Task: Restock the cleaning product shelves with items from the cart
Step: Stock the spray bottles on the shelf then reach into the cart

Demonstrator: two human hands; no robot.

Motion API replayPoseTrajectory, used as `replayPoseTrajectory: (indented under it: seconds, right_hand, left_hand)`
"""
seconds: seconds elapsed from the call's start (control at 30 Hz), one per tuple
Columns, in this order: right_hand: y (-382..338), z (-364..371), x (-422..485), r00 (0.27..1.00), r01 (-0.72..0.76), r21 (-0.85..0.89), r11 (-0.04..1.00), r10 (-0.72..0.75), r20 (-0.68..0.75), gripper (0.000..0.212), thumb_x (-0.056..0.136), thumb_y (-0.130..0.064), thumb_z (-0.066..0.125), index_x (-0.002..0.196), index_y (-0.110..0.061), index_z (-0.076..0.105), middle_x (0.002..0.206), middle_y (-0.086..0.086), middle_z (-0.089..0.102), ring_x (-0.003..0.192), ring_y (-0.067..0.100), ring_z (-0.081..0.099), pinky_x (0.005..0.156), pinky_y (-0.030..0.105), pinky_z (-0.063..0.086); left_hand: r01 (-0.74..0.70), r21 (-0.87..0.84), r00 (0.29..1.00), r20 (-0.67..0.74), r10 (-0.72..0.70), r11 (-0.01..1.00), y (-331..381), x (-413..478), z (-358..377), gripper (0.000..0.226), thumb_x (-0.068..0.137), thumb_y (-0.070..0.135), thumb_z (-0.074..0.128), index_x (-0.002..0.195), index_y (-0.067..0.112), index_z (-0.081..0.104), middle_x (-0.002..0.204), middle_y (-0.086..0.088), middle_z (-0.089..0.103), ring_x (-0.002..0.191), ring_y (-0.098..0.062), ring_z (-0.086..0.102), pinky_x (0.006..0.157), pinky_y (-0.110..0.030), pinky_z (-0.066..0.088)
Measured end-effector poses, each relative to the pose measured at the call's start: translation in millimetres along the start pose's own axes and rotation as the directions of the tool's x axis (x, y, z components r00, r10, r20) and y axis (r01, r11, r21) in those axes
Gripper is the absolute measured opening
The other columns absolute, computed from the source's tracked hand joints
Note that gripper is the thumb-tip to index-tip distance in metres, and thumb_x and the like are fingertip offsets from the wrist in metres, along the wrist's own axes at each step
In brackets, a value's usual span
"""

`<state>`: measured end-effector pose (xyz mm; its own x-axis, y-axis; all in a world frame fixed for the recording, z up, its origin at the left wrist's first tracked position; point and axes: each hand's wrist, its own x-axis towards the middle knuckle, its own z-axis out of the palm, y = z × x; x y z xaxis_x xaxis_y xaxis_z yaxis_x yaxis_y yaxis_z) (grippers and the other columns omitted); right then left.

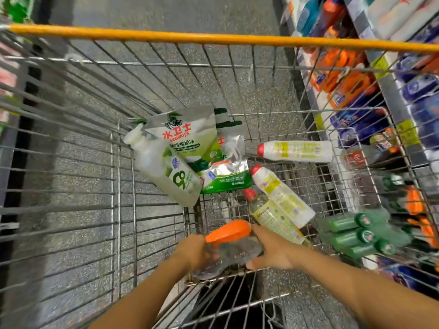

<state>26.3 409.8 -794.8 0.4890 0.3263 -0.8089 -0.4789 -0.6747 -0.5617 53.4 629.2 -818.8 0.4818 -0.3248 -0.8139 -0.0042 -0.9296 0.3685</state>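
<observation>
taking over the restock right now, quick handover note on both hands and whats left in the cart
Left hand and right hand: both hold the spray bottle, orange-capped, low at the near end of the cart.
Lying in the cart: three red-capped bottles, two green pouches, one spouted refill pouch.
Done: nothing shows.
Left: shelve the spray bottle on the shelves to the right, then the rest.

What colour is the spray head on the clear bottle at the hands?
The spray head is orange; head view.
</observation>
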Motion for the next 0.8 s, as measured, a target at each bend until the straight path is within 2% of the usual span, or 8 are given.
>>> replayPoseTrajectory:
  seconds: [0.13, 0.27, 0.33, 0.47, 0.57, 0.63, 0.7, 0.8]
  right_hand:
    - [9.3, -4.1, 6.1, 0.994, 0.020, 0.019, 1.000, -0.018, -0.110, 0.097, 0.073, -0.030, 0.082, 0.150, -0.024, 0.024, 0.147, 0.000, 0.041, 0.131, 0.023, 0.045, 0.105, 0.043, 0.043]
    - [1.7, -15.5, 0.8, 0.983, 0.104, -0.039, 0.994, -0.108, -0.149, 0.082, 0.076, -0.034, 0.080, 0.144, -0.026, 0.034, 0.142, -0.006, 0.047, 0.129, 0.016, 0.045, 0.108, 0.040, 0.040]
    - [-6.1, -24.5, -8.5, 0.977, 0.163, 0.088, 0.983, -0.148, -0.153, 0.077, 0.078, -0.033, 0.079, 0.143, -0.026, 0.038, 0.140, -0.011, 0.049, 0.130, 0.010, 0.046, 0.109, 0.033, 0.039]
    - [-36.7, -49.0, -40.4, 0.942, 0.307, 0.290, 0.906, -0.246, -0.229, 0.068, 0.072, -0.032, 0.081, 0.132, -0.030, 0.049, 0.134, -0.023, 0.051, 0.128, -0.001, 0.045, 0.107, 0.023, 0.038]
    - [-63.1, -75.0, -71.0, 0.895, 0.409, 0.345, 0.845, -0.298, -0.332, 0.050, 0.073, -0.021, 0.079, 0.117, -0.031, 0.058, 0.118, -0.019, 0.064, 0.110, 0.000, 0.061, 0.094, 0.020, 0.049]
    - [-74.3, -91.0, -90.8, 0.855, 0.474, 0.354, 0.806, -0.325, -0.405, 0.047, 0.076, -0.016, 0.079, 0.119, -0.025, 0.061, 0.115, -0.009, 0.069, 0.105, 0.009, 0.066, 0.089, 0.024, 0.054]
    - [-78.6, -104.5, -104.6, 0.798, 0.550, 0.355, 0.756, -0.352, -0.489, 0.043, 0.078, -0.017, 0.078, 0.118, -0.018, 0.063, 0.114, -0.003, 0.070, 0.104, 0.014, 0.068, 0.085, 0.025, 0.054]
    - [-81.6, -118.6, -118.3, 0.733, 0.632, 0.436, 0.640, -0.314, -0.603, 0.035, 0.077, -0.015, 0.075, 0.111, -0.015, 0.067, 0.107, 0.002, 0.073, 0.097, 0.015, 0.070, 0.074, 0.021, 0.054]
  left_hand:
    - [-0.130, -0.035, 0.992, -0.010, 0.129, 0.991, 5.4, 2.6, -22.4, 0.030, 0.089, 0.032, 0.067, 0.115, 0.018, 0.065, 0.113, 0.010, 0.069, 0.097, 0.000, 0.061, 0.071, -0.007, 0.039]
    - [-0.228, -0.022, 0.973, 0.031, 0.228, 0.973, 16.6, -7.6, -62.1, 0.031, 0.086, 0.032, 0.070, 0.114, 0.019, 0.065, 0.116, 0.006, 0.070, 0.105, -0.010, 0.064, 0.091, -0.024, 0.049]
    - [-0.295, 0.003, 0.954, 0.058, 0.294, 0.956, 23.7, -15.2, -86.9, 0.028, 0.087, 0.031, 0.070, 0.111, 0.017, 0.066, 0.116, 0.004, 0.070, 0.106, -0.013, 0.064, 0.093, -0.035, 0.051]
    - [-0.362, 0.001, 0.931, 0.052, 0.362, 0.932, 45.2, -46.2, -135.9, 0.018, 0.087, 0.032, 0.070, 0.104, 0.028, 0.068, 0.113, 0.008, 0.070, 0.103, -0.009, 0.064, 0.090, -0.031, 0.052]
    - [-0.439, -0.158, 0.898, -0.108, 0.427, 0.884, 60.5, -75.5, -172.3, 0.024, 0.082, 0.033, 0.072, 0.104, 0.023, 0.075, 0.105, 0.007, 0.073, 0.097, -0.007, 0.066, 0.086, -0.026, 0.053]
    - [-0.476, -0.338, 0.879, -0.210, 0.428, 0.812, 66.1, -90.5, -193.2, 0.036, 0.075, 0.054, 0.070, 0.103, 0.032, 0.075, 0.107, 0.010, 0.072, 0.098, -0.004, 0.065, 0.080, -0.021, 0.053]
    - [-0.526, -0.521, 0.850, -0.319, 0.419, 0.672, 67.2, -94.8, -202.6, 0.070, 0.059, 0.075, 0.071, 0.117, 0.037, 0.067, 0.116, 0.009, 0.068, 0.106, -0.005, 0.062, 0.076, -0.018, 0.052]
    - [-0.510, -0.664, 0.860, -0.382, 0.338, 0.548, 72.6, -82.6, -189.0, 0.104, 0.037, 0.076, 0.080, 0.128, 0.034, 0.052, 0.131, 0.016, 0.059, 0.120, -0.001, 0.054, 0.089, -0.016, 0.046]
